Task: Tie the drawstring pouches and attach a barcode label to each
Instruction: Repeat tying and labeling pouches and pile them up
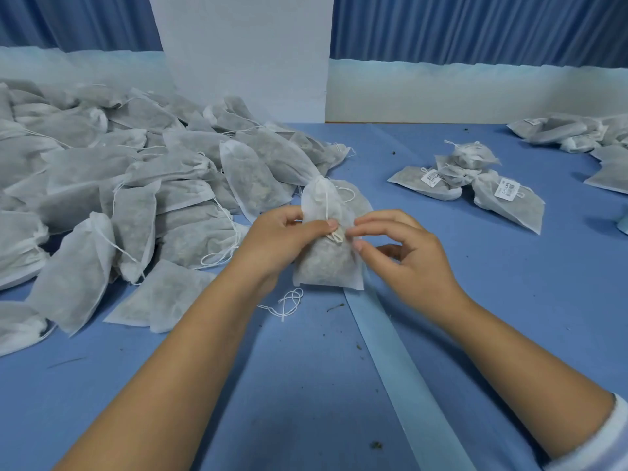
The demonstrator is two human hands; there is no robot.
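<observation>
On the blue table (441, 300), an unlabelled pile (102, 185) lies left, labelled pouches (475, 185) far right (sorted by stage, likely). At centre the left hand (278, 239) grips one pouch (326, 263) while the right hand (407, 253) pinches its drawstring (336, 236) for knotting.

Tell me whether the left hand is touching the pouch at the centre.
Touching. The head view shows the left hand gripping the pouch at its neck, thumb pressing the drawstring against the fabric.
</observation>
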